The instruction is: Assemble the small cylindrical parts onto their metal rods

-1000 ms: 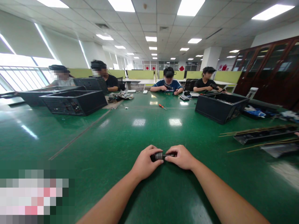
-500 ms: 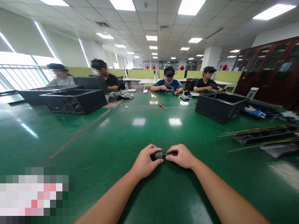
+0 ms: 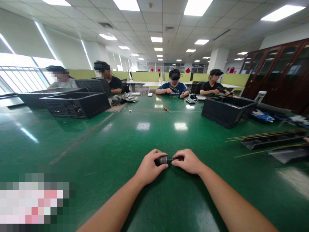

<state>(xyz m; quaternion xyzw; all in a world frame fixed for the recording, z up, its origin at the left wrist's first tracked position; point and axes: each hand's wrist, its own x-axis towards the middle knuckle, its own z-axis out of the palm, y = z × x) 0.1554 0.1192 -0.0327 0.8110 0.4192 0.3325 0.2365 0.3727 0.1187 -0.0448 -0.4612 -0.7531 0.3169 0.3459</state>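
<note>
Between both hands, low over the green table, a short grey metal cylinder (image 3: 163, 160) lies sideways, its kind too small to tell. From its right end a thin dark metal shaft (image 3: 170, 160) runs toward the right. My left hand (image 3: 151, 166) is closed round the cylinder, thumb in front and fingers behind; its left end is hidden in the palm. With thumb and fingers my right hand (image 3: 187, 161) pinches the shaft, whose far end disappears inside the grip. A small gap separates the fingertips of the two hands.
Dark computer cases stand on the table (image 3: 116, 135) at left (image 3: 77, 104) and right (image 3: 228, 111). An orange screwdriver (image 3: 167, 110) lies ahead. Thin rods (image 3: 256, 137) and metal channels (image 3: 272, 138) are at right. Several people sit across the table; one co-worker (image 3: 173, 87) is straight ahead.
Almost nothing differs. Both hands keep their hold on the cylinder and shaft, with only a very slight shift.
</note>
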